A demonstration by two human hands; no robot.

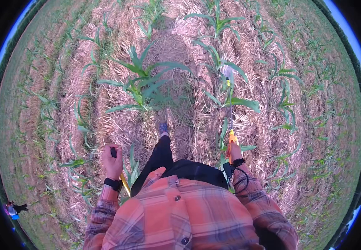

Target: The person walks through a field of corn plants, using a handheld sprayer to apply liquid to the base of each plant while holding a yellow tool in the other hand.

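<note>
My right hand is closed around the yellow handle of a spray wand. The thin lance points forward over a maize row, and a pale mist shows around its yellow nozzle. A black hose loops beside that wrist. On the other side, my left hand is wrapped round the black grip of a lever. A yellow bar runs back from near this hand, partly hidden by the sleeve. Young maize plants grow ahead of both hands.
Rows of young maize run forward, with dry straw covering the soil between them. One shoe is planted on the strip between two rows. Far off at the lower left is another person. Dark trees edge the field.
</note>
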